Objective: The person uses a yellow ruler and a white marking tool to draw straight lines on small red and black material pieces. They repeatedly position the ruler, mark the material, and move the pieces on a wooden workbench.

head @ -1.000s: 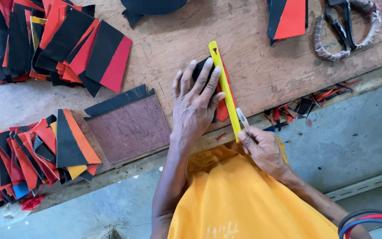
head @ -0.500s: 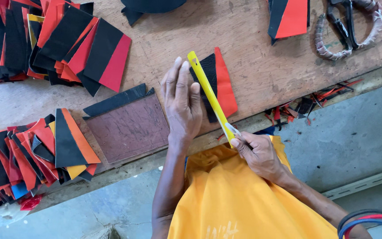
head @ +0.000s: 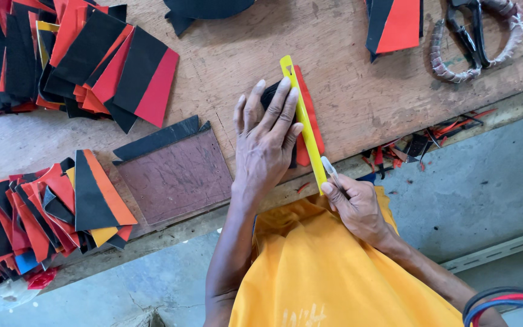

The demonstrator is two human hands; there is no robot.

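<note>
My left hand (head: 266, 142) lies flat, fingers spread, pressing a yellow ruler (head: 302, 118) onto a black and red leather piece (head: 307, 109) on the wooden workbench (head: 225, 66). The ruler runs along the piece, leaving a red strip showing on its right side. My right hand (head: 355, 206) grips a small knife (head: 329, 167) with a pale handle at the near end of the ruler, close to the bench edge. A yellow garment covers my lap below.
Stacks of black, red and orange cut pieces (head: 80, 54) lie at the far left and near left (head: 43, 212). A brown cutting pad (head: 177, 175) sits left of my hand. Wrapped-handle scissors (head: 473, 36) rest at the far right. Scraps (head: 419, 145) litter the bench edge.
The ruler swung from a slant to lie straighter along the piece, and my left hand moved up over it. The right hand brought the knife to the ruler's near end.
</note>
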